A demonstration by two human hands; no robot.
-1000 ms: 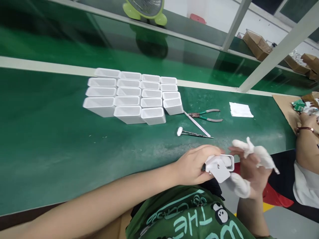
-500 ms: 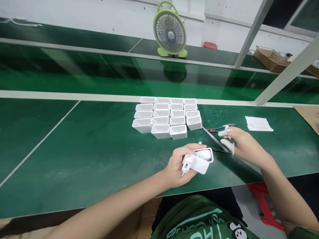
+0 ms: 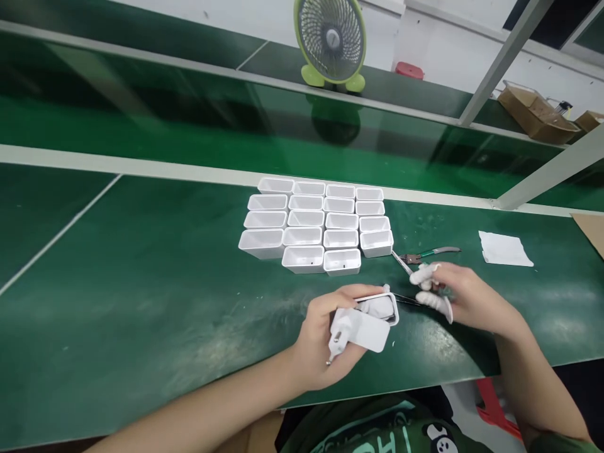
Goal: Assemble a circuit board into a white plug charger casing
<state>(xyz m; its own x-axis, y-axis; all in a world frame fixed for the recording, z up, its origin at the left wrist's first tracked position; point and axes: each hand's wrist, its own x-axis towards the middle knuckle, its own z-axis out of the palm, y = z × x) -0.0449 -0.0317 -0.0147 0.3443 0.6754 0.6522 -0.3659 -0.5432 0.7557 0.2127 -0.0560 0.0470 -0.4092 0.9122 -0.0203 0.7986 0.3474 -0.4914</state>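
a person's left hand (image 3: 325, 336) grips a small white case (image 3: 395, 309) above the front of a green counter (image 3: 155, 314), some of its fingers hidden beneath the load. a white plug-like piece (image 3: 344, 327) and a flat tab (image 3: 372, 333) lie across the case, masking part of its opening, so the pale bundle (image 3: 376, 307) inside shows only in part. the right hand (image 3: 469, 296), white covers over its thumb and forefinger, hangs bent above a pale strip (image 3: 401, 260) and dark tweezers (image 3: 406, 300), hiding an end of each; from this angle one cannot fairly tell whether it pinches either. it also blocks part of the green-handled pliers (image 3: 425, 255) just behind. the top edge cuts off a green fan (image 3: 331, 41).

the counter's front edge runs just below the case, while its surface stretches left from the containers (image 3: 302, 259) to a pale seam (image 3: 61, 233). right of the pliers lies a white sheet (image 3: 506, 249), well apart from the case.

the containers, smooth, thin-walled and open-topped, stand packed in rows with rounded corners. the counter is scuffed and faintly glossy; the sheet's edges look uneven.
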